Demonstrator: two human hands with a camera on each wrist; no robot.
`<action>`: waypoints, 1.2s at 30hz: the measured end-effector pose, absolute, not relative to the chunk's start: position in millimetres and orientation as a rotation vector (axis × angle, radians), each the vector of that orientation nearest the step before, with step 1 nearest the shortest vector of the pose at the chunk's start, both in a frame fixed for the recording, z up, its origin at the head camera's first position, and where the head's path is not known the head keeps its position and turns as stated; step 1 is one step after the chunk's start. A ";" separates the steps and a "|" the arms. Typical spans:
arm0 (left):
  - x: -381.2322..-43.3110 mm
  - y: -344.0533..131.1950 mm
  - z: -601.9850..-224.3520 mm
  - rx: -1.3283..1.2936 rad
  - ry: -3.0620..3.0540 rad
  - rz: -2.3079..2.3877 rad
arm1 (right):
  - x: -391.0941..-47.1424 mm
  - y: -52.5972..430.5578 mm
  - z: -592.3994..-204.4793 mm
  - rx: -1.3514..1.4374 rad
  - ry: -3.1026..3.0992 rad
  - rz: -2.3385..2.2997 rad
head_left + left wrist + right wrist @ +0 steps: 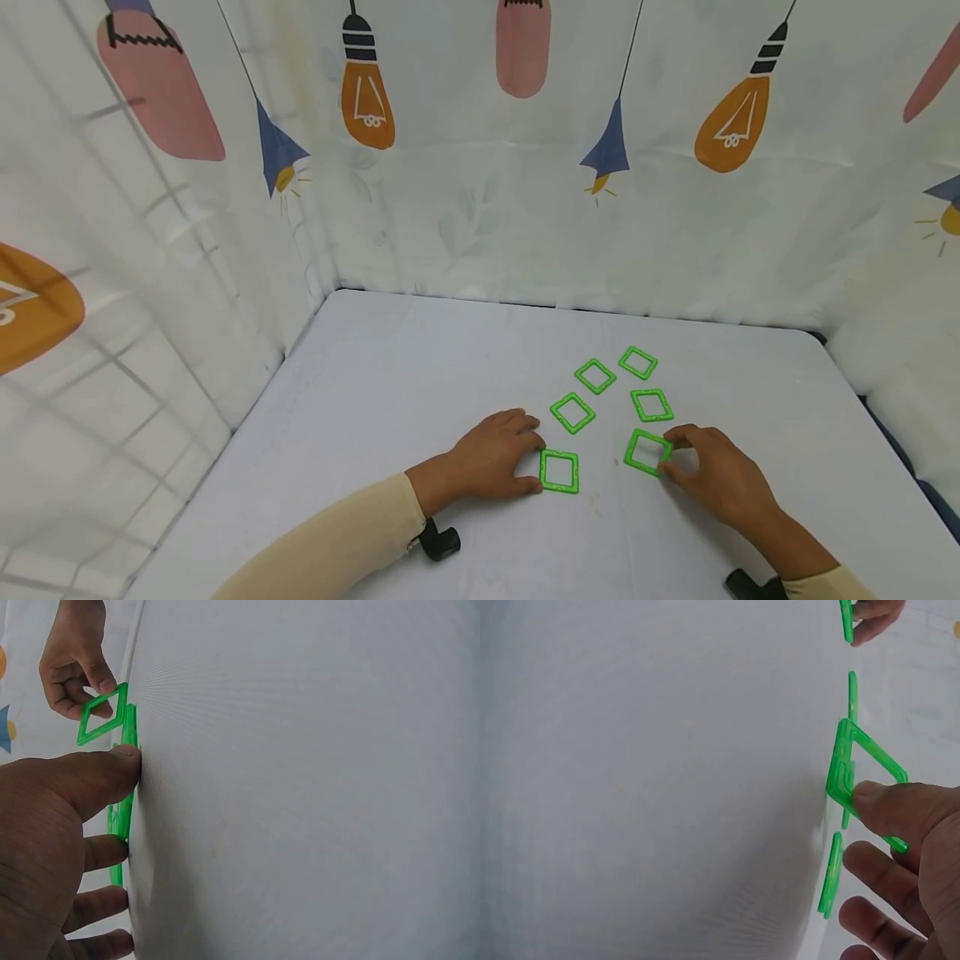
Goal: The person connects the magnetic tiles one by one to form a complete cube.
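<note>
My left hand rests at a flat green square frame, its thumb and forefinger at the left corners of the frame. In the left wrist view the thumb overlaps a green edge close to the table, and the other fingers are spread. My right hand pinches a second green square frame by its right side. The right wrist view shows that frame tilted up from the table, with the thumb on its near edge.
Several more green square frames lie beyond my hands, among them one at the left, one at the right and one at the back. A white cloth covers the table. Printed curtains hang around its back and left edges.
</note>
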State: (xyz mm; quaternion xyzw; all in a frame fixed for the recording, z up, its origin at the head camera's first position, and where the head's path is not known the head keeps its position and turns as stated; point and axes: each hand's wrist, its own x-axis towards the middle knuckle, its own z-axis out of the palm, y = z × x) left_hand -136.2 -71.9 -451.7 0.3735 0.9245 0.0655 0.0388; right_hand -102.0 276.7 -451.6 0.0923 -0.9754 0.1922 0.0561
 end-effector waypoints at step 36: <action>-136.2 -73.4 -454.0 1.145 2.838 0.233 | -105.5 264.5 -441.8 0.410 -2.881 0.568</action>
